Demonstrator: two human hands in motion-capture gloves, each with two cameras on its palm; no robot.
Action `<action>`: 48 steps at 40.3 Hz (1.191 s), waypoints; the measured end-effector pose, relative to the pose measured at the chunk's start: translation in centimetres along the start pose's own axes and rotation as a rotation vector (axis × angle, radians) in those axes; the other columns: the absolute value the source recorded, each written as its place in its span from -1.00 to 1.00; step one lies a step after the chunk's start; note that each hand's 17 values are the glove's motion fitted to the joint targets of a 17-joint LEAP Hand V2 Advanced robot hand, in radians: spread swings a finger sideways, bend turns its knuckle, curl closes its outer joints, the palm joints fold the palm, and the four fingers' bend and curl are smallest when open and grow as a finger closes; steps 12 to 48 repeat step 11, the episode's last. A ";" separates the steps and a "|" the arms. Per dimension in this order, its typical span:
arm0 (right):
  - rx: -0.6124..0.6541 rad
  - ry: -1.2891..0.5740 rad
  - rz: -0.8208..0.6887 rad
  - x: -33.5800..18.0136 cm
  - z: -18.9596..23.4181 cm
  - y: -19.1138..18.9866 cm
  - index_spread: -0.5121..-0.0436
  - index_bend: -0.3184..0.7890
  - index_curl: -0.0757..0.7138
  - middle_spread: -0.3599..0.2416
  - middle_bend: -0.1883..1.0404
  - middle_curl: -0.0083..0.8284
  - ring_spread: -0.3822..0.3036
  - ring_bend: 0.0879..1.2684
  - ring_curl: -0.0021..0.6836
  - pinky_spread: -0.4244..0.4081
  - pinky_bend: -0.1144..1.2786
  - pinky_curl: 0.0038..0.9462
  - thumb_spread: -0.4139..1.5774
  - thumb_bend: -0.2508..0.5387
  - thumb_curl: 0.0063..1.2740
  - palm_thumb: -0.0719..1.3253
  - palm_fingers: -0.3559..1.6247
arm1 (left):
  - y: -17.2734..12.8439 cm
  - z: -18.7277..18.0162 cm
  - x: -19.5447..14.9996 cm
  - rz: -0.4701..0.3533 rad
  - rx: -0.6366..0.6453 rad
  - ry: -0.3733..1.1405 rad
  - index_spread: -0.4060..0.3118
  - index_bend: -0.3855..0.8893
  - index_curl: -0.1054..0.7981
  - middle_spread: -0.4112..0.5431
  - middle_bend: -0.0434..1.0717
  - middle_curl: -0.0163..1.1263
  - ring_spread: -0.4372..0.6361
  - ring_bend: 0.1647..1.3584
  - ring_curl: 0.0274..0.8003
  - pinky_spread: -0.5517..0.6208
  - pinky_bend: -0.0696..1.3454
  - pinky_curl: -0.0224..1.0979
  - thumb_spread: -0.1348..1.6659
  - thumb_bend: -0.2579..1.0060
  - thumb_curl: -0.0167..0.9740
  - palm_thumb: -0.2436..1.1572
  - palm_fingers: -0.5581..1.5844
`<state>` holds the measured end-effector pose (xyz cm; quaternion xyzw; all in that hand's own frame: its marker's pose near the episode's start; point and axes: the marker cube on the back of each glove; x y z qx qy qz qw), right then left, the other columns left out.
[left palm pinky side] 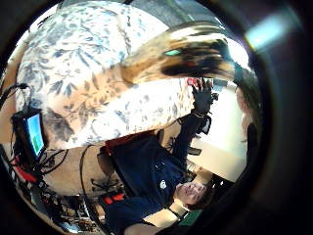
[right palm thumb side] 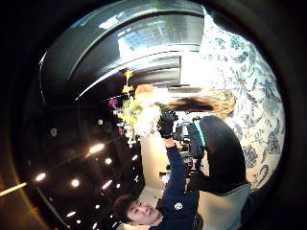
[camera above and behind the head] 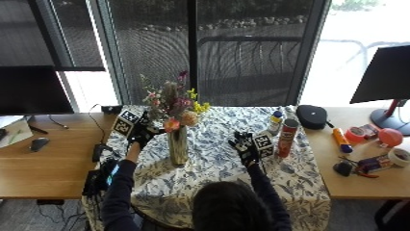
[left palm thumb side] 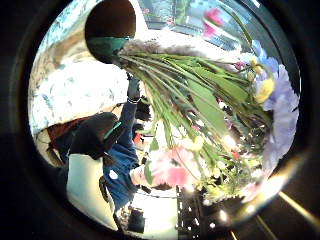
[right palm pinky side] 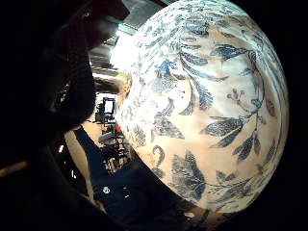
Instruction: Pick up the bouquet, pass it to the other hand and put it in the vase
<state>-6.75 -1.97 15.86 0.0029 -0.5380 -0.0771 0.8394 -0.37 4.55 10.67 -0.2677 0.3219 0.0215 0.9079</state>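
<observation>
- Left hand (camera above and behind the head: 140, 134): raised just beside the bouquet (camera above and behind the head: 172, 107); whether its fingers grip the stems cannot be told.
- Bouquet: upright, stems entering the brass-coloured vase (camera above and behind the head: 177, 147) on the blue-patterned tablecloth (camera above and behind the head: 218, 166).
- Right hand (camera above and behind the head: 245, 147): fingers spread, holding nothing, well apart from the vase.
- Step, as judged: placement nearly complete. The next move calls for freeing the stems and withdrawing without tipping the vase.

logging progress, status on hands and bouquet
Left hand beside the mixed flower bouquet, grip unclear. Right hand open over the blue floral tablecloth. Bouquet stands in the tall golden vase. Nothing obstructing.
</observation>
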 end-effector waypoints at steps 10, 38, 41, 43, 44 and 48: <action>-0.004 -0.122 0.045 -0.7 0.5 0.3 -0.30 -0.12 -0.03 0.10 -0.42 -0.29 0.31 -0.53 -0.10 0.63 -0.11 -0.27 0.55 -0.40 -0.42 0.22 -0.35 | 0.3 -1.7 0.0 -0.052 0.050 -0.031 0.50 -0.35 -0.25 0.82 -0.69 -0.41 0.81 -0.53 -0.24 0.77 -0.39 -0.42 0.15 -0.60 -0.33 0.27 -0.76; -0.004 -0.125 0.055 -0.7 0.4 0.3 -0.30 -0.12 -0.03 0.11 -0.42 -0.30 0.31 -0.53 -0.10 0.63 -0.11 -0.27 0.55 -0.41 -0.42 0.21 -0.35 | 0.2 -1.7 0.1 -0.056 0.048 -0.027 0.50 -0.34 -0.27 0.83 -0.69 -0.42 0.82 -0.53 -0.24 0.78 -0.39 -0.42 0.16 -0.60 -0.32 0.29 -0.75; -0.004 -0.125 0.055 -0.7 0.4 0.3 -0.30 -0.12 -0.03 0.11 -0.42 -0.30 0.31 -0.53 -0.10 0.63 -0.11 -0.27 0.55 -0.41 -0.42 0.21 -0.35 | 0.2 -1.7 0.1 -0.056 0.048 -0.027 0.50 -0.34 -0.27 0.83 -0.69 -0.42 0.82 -0.53 -0.24 0.78 -0.39 -0.42 0.16 -0.60 -0.32 0.29 -0.75; -0.004 -0.125 0.055 -0.7 0.4 0.3 -0.30 -0.12 -0.03 0.11 -0.42 -0.30 0.31 -0.53 -0.10 0.63 -0.11 -0.27 0.55 -0.41 -0.42 0.21 -0.35 | 0.2 -1.7 0.1 -0.056 0.048 -0.027 0.50 -0.34 -0.27 0.83 -0.69 -0.42 0.82 -0.53 -0.24 0.78 -0.39 -0.42 0.16 -0.60 -0.32 0.29 -0.75; -0.004 -0.125 0.055 -0.7 0.4 0.3 -0.30 -0.12 -0.03 0.11 -0.42 -0.30 0.31 -0.53 -0.10 0.63 -0.11 -0.27 0.55 -0.41 -0.42 0.21 -0.35 | 0.2 -1.7 0.1 -0.056 0.048 -0.027 0.50 -0.34 -0.27 0.83 -0.69 -0.42 0.82 -0.53 -0.24 0.78 -0.39 -0.42 0.16 -0.60 -0.32 0.29 -0.75; -0.004 -0.125 0.055 -0.7 0.4 0.3 -0.30 -0.12 -0.03 0.11 -0.42 -0.30 0.31 -0.53 -0.10 0.63 -0.11 -0.27 0.55 -0.41 -0.42 0.21 -0.35 | 0.2 -1.7 0.1 -0.056 0.048 -0.027 0.50 -0.34 -0.27 0.83 -0.69 -0.42 0.82 -0.53 -0.24 0.78 -0.39 -0.42 0.16 -0.60 -0.32 0.29 -0.75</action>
